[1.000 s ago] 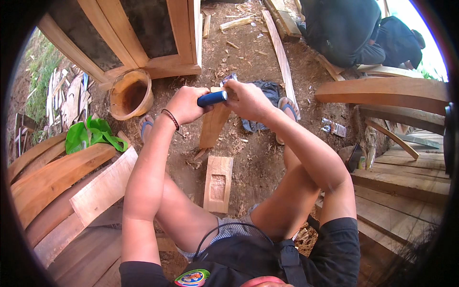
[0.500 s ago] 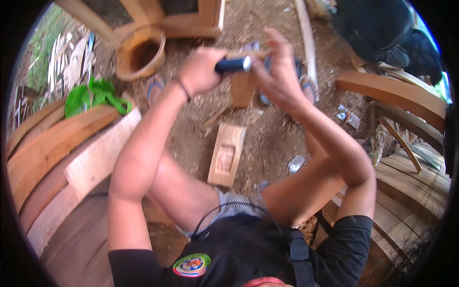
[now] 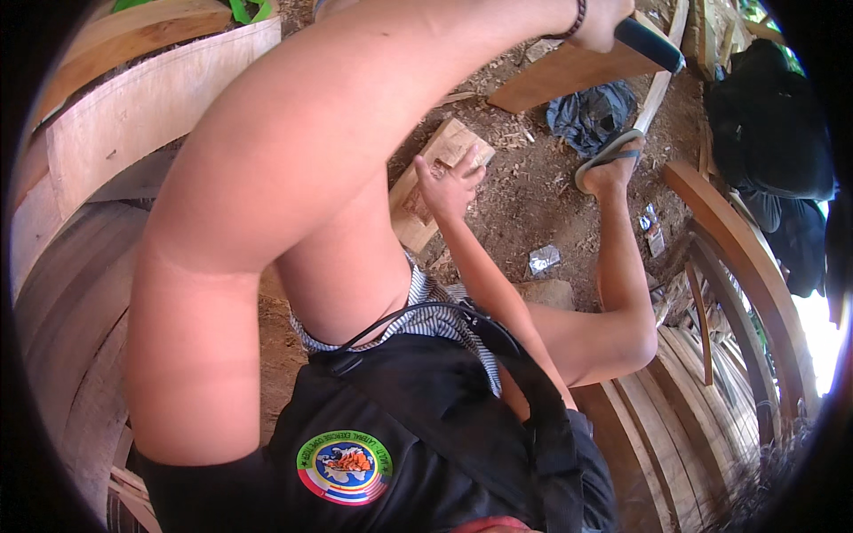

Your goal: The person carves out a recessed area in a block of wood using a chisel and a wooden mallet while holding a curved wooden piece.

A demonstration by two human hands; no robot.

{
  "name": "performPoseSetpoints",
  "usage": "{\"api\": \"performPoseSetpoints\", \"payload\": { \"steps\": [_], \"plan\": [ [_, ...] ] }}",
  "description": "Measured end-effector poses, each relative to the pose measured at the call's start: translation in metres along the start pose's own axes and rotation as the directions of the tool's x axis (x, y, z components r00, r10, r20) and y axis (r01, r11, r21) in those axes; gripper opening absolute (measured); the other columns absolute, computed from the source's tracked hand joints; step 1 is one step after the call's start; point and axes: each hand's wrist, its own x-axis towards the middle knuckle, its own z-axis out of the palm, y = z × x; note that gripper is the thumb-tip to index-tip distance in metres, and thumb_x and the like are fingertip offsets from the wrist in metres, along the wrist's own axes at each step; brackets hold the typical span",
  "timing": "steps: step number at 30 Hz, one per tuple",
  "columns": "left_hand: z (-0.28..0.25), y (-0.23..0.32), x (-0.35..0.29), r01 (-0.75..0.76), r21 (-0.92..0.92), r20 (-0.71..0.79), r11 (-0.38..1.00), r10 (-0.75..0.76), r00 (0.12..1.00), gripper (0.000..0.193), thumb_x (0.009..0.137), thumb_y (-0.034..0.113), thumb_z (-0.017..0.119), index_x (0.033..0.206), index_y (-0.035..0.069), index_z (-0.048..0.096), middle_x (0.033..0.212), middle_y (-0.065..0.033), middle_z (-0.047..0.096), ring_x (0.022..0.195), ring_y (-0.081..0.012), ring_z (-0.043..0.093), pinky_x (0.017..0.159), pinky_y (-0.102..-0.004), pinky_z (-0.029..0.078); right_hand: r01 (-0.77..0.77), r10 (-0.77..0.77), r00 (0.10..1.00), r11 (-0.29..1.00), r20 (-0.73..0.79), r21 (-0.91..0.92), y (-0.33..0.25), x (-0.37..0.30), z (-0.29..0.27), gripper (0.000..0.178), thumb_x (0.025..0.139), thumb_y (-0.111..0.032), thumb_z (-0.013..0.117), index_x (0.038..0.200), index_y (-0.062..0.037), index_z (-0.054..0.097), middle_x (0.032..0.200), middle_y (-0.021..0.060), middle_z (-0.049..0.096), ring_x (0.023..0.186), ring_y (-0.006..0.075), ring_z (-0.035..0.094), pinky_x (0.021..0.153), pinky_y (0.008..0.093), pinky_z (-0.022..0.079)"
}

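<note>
My left hand (image 3: pixel 606 21), at the top edge, is closed round a dark handle (image 3: pixel 649 44) whose rounded end points down and right. The hand is partly cut off by the frame, and the rest of the tool is out of view. Below it, my right hand (image 3: pixel 451 188) reaches over a pale wooden block (image 3: pixel 413 202) with a rectangular recess cut into it. Thumb and fingers are spread above the block's far end; whether they touch it I cannot tell. My left arm and thigh hide part of the ground beside the block.
A reddish board (image 3: pixel 555 78) stands beyond the block, next to a dark plastic bag (image 3: pixel 591 115). Wood shavings and a clear wrapper (image 3: pixel 544 259) lie on the dirt. Curved planks (image 3: pixel 160 93) flank my left, and a curved beam (image 3: pixel 755 258) with stacked slats my right.
My hands were together, raised in front of me, with the handle in the left. Now the right hand is down at the block, and the left is farther up and right. The view has shifted.
</note>
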Motion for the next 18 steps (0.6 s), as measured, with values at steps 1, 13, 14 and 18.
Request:
{"api": "performPoseSetpoints", "payload": {
  "steps": [1, 13, 14, 18],
  "plan": [
    [0.002, -0.001, -0.004, -0.033, 0.055, -0.08, 0.998, 0.038, 0.996, 0.023, 0.078, 0.011, 0.062, 0.096, 0.002, 0.074, 0.098, -0.0225, 0.071, 0.096, -0.0316, 0.071, 0.085, -0.0408, 0.056, -0.054, 0.054, 0.999, 0.998, 0.005, -0.03, -0.013, -0.002, 0.004, 0.113, 0.077, -0.064, 0.07, 0.156, -0.0334, -0.005, 0.159, 0.0282, -0.003, 0.137, 0.0589, 0.021, 0.097, 0.0685, 0.04],
    [0.004, -0.048, -0.03, 0.002, 0.062, -0.096, 0.998, 0.004, 0.995, 0.027, 0.075, 0.012, 0.064, 0.098, 0.002, 0.073, 0.092, -0.0235, 0.071, 0.09, -0.0322, 0.071, 0.082, -0.0407, 0.056, 0.293, -0.24, 0.953, 0.888, 0.186, -0.354, -0.024, 0.042, -0.043, 0.1, 0.078, -0.062, 0.07, 0.156, -0.0366, 0.013, 0.163, 0.0172, 0.002, 0.139, 0.0496, 0.029, 0.103, 0.0651, 0.038],
    [0.003, -0.048, -0.034, -0.041, 0.017, -0.092, 0.999, 0.042, 0.995, 0.025, 0.075, 0.012, 0.064, 0.096, 0.002, 0.073, 0.091, -0.0236, 0.071, 0.09, -0.0329, 0.071, 0.081, -0.041, 0.056, 0.295, -0.21, 0.944, 0.884, 0.256, -0.362, -0.022, 0.055, -0.059, 0.091, 0.085, -0.066, 0.059, 0.157, -0.0303, 0.016, 0.163, 0.0175, 0.006, 0.139, 0.049, 0.03, 0.104, 0.0629, 0.039],
    [0.006, -0.046, -0.033, -0.17, 0.005, -0.157, 0.985, 0.168, 0.973, 0.02, 0.076, 0.018, 0.068, 0.091, 0.005, 0.072, 0.09, -0.0231, 0.07, 0.089, -0.0362, 0.069, 0.082, -0.0436, 0.055, 0.542, -0.445, 0.841, 0.686, 0.308, -0.486, 0.01, 0.068, -0.153, 0.067, 0.094, -0.052, 0.053, 0.147, -0.0134, 0.041, 0.141, 0.0214, 0.049, 0.128, 0.0371, 0.051, 0.104, 0.0492, 0.045]
  ]
}}
